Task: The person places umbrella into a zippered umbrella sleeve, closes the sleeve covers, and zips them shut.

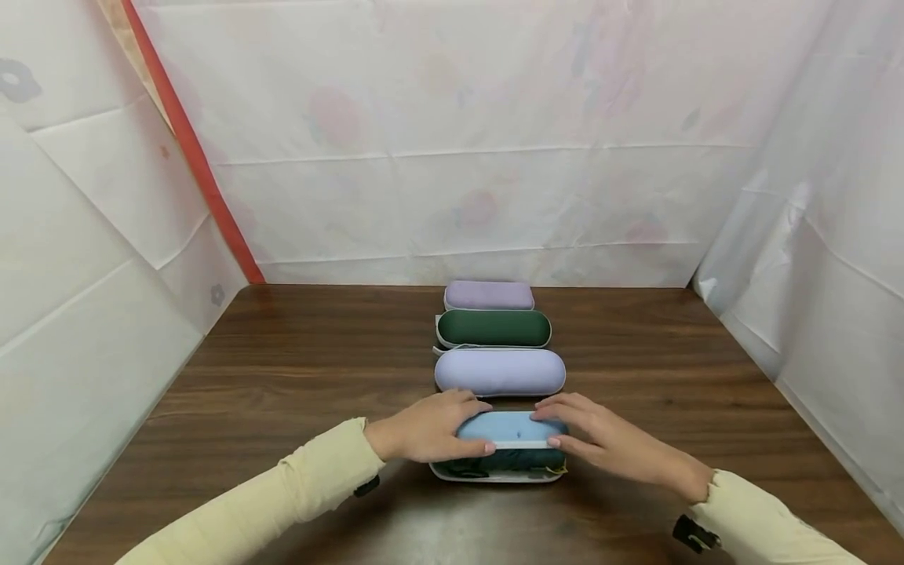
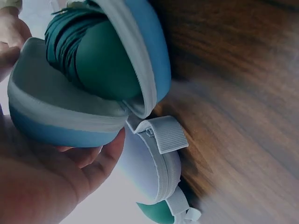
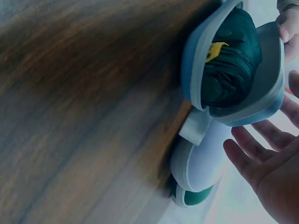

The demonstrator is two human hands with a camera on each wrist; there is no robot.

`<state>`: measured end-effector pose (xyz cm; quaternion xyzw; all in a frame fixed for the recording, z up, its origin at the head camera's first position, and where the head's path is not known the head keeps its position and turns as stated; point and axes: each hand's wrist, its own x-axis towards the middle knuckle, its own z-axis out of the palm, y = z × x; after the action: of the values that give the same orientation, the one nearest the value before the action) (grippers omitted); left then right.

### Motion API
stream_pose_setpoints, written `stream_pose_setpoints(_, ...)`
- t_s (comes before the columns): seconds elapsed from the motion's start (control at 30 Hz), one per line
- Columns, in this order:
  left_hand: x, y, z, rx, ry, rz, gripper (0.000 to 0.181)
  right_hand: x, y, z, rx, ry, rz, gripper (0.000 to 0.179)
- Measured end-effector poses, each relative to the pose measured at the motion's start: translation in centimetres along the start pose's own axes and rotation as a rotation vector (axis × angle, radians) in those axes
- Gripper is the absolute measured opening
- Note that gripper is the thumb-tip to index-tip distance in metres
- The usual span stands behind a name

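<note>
A light blue zip case (image 1: 512, 428) lies open on the table, lid partly raised. Inside is a folded dark green umbrella (image 2: 107, 60), its pleated fabric showing; a yellow tab (image 3: 216, 51) hangs at one end. My left hand (image 1: 434, 428) holds the left end of the lid, thumb at the front rim and fingers behind. At the right end, my right hand (image 1: 614, 439) touches the lid with fairly straight, spread fingers. The lid hides part of the umbrella in the head view.
Behind the blue case stand a lavender case (image 1: 500, 372), a dark green case (image 1: 494, 328) and a mauve case (image 1: 489, 295) in a row. White patterned sheets (image 1: 452, 141) enclose the wooden table (image 1: 304, 353) at the back and both sides.
</note>
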<state>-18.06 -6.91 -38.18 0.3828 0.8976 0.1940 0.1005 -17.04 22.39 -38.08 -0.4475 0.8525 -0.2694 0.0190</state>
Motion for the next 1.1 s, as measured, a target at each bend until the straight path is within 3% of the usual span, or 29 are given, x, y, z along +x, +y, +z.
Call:
stream_pose_setpoints(0.37, -1.0, 0.6, 0.9, 0.126, 0.049, 0.086, 0.066, -0.7, 0.1, 1.3, -0.002, -0.017, -0.045, 0.035)
stream_pose_setpoints(0.8, -1.0, 0.3, 2.1, 0.24, 0.154, 0.178, 0.075, -0.8, 0.5, 2.4, -0.024, 0.064, -0.127, 0.033)
stream_pose_setpoints(0.93, -1.0, -0.5, 1.8, 0.137, 0.11, 0.176, 0.071, -0.7, 0.6, 2.5, -0.021, 0.081, -0.154, 0.034)
stream_pose_setpoints(1.1, -1.3, -3.3, 0.9, -0.19, 0.022, 0.146, 0.034, -0.6, 0.7, 2.5, -0.024, 0.075, -0.144, 0.035)
